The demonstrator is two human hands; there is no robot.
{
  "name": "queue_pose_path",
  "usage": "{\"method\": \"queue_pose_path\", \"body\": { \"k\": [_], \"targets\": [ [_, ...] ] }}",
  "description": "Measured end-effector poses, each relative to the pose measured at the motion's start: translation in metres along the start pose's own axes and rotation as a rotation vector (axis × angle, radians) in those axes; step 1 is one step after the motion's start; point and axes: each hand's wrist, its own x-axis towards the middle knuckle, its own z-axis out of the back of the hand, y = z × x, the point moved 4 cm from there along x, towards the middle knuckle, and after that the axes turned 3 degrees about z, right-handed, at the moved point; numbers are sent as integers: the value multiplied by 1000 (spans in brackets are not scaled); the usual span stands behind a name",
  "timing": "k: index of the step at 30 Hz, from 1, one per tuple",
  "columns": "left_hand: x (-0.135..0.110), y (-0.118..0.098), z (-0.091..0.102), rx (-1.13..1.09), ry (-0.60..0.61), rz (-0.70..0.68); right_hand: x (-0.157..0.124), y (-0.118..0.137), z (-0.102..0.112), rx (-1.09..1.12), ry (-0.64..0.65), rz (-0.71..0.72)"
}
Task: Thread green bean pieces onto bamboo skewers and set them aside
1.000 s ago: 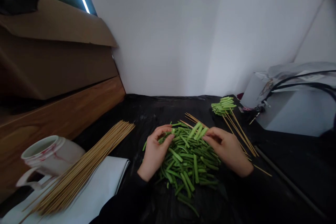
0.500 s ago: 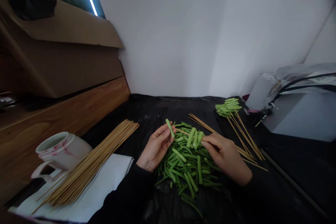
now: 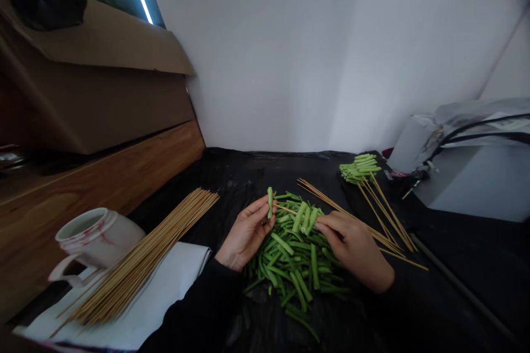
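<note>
Two bare hands low over a heap of cut green stalks (image 3: 296, 259), mid-counter, on a black plastic sheet (image 3: 244, 176). Left hand (image 3: 245, 236) palm up, its fingers (image 3: 260, 212) closed with the thumb on one short stalk piece (image 3: 270, 202), held upright by its lower end. Right hand (image 3: 351, 248), fingers (image 3: 327, 223) clenched around a thin bamboo skewer (image 3: 286, 209), point aimed left toward that piece; two or three stalk pieces seemingly already on the skewer, though the fingers hide how they sit. Sound way of working: piece pinched low, end left bare, skewer point kept close and square to that end, with no bending or splitting of the soft stalk. Stalks bright green, straight, cleanly cut, hollow-looking at the ends, lying crisscross. Far right, a bundle of loaded skewers (image 3: 359, 168) resting on loose sticks (image 3: 389, 220); near left, a long sheaf of bamboo skewers (image 3: 141, 259) on white paper (image 3: 182, 267), just beside a red-stained white mug (image 3: 97, 237).
</note>
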Motion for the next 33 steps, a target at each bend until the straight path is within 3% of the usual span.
{"method": "queue_pose_path", "body": {
  "k": [12,23,33],
  "targets": [
    [1,2,4,38,-30,-32,-1,-3,-2,-54,26,5],
    [5,7,8,6,-58,12,-7,6,-6,-176,-59,85],
    [5,8,8,77,-20,-3,-8,7,-11,-110,-15,99]
  ]
}}
